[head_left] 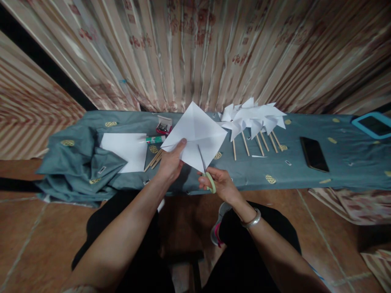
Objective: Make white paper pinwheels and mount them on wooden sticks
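Observation:
My left hand (171, 162) grips a creased white paper square (195, 126) by its lower left side, thumb on top. The sheet is turned so that one corner points toward me. In my right hand (219, 182) is a pair of scissors (210, 181) with light green handles. One blade lies over the paper at the near corner, pointing in toward the middle; the other blade is hidden beneath. Just right of the sheet lie several white paper pinwheels (252, 118) on wooden sticks.
Left of my hands are a stack of white paper (128, 148), a green glue stick (155, 139), loose wooden sticks (153, 160) and a small open box of pins (164, 125). A black phone (314, 154) and a blue-framed device (374, 125) lie rightward on the cloth-covered table (293, 171).

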{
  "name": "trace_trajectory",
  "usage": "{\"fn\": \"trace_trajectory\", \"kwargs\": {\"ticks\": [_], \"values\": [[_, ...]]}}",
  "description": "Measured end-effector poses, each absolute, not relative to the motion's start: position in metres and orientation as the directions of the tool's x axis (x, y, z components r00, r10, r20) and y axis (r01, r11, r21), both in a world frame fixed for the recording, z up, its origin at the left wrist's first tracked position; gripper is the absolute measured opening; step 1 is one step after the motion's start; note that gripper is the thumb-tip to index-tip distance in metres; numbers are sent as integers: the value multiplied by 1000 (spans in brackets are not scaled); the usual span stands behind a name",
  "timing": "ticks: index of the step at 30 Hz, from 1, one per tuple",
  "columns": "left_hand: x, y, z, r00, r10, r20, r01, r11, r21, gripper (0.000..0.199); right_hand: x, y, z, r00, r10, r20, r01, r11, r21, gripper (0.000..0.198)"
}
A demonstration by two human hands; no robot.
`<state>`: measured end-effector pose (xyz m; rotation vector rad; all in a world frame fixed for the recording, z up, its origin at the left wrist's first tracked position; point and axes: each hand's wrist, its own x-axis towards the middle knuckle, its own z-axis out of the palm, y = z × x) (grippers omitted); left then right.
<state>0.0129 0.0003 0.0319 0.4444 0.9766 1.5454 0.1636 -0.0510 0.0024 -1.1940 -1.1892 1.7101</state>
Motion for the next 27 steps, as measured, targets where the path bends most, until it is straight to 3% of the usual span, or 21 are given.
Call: {"fn": "trace_trajectory", "kwargs": {"ticks": [16, 22, 27], "values": [[13, 0, 34, -235, 936, -261, -636, 55, 770, 33, 160, -53, 1, -303, 899, -315, -34, -341, -939, 42], [0, 8, 39, -293, 916, -273, -642, 23, 766, 28, 174, -52, 13, -424, 848, -318, 62, -323, -944, 46], [-16, 13, 40, -328, 918, -221, -625, -36, 780, 23, 209, -50, 27, -603, 712, -359, 149, -341, -928, 43]]}}
